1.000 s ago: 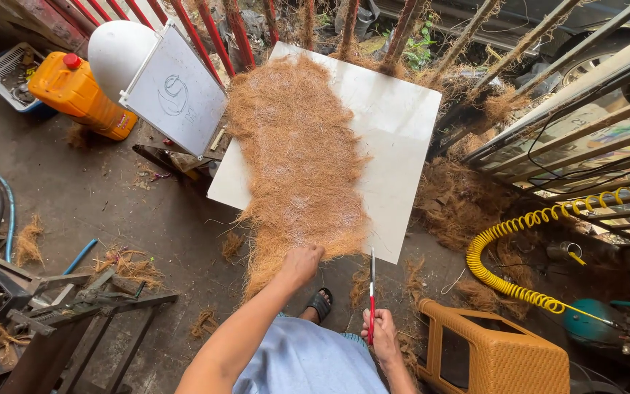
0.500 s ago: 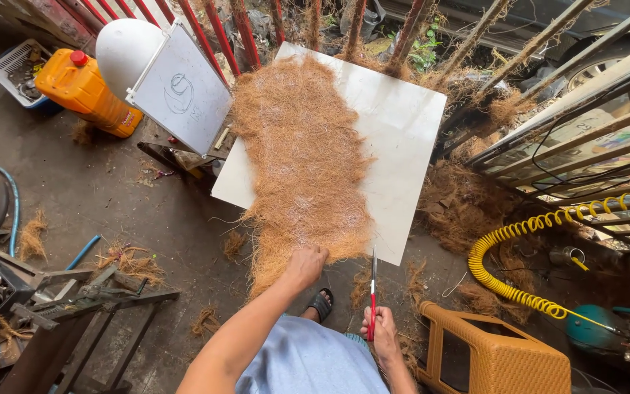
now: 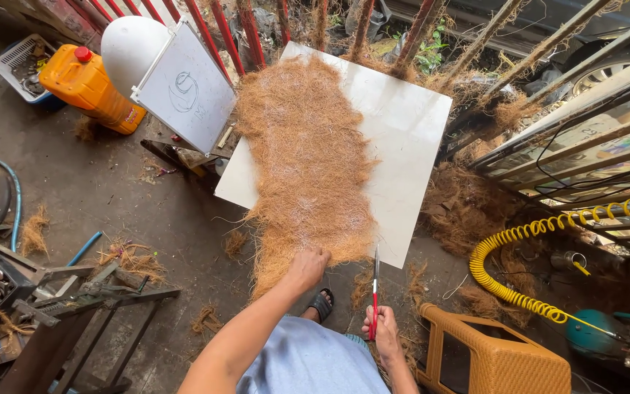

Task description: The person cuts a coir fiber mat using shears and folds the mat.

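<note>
Coconut-fibre mat (image 3: pixel 308 160): brown, fibrous, ragged-edged, lying lengthwise on a white square board (image 3: pixel 410 138); it covers the board's left half and its near end hangs over the near edge toward the person. Left hand (image 3: pixel 306 268): on the mat's near end, fingers curled down into the overhanging fibres, gripping or pressing them; which of the two cannot be told. Right hand (image 3: pixel 380 335): closed around the red handles of a pair of scissors (image 3: pixel 375 292), blades pointing up and away from the body, tips just at the board's near edge, right of the mat and apart from it. Whether the blades are parted cannot be told. Below the hands: a black sandal (image 3: pixel 321 305) on a concrete floor (image 3: pixel 111 190) strewn with loose fibre tufts. Right of the person: a woven orange stool (image 3: pixel 497 357), then a coiled yellow hose (image 3: pixel 519 248). Left of the board: a small whiteboard (image 3: pixel 184 91) leaning upright, an orange jug (image 3: pixel 85 84) with a red cap beyond it, and a metal rack (image 3: pixel 74 299) with tools at the lower left. Red bars (image 3: pixel 220 29) stand behind the board.
</note>
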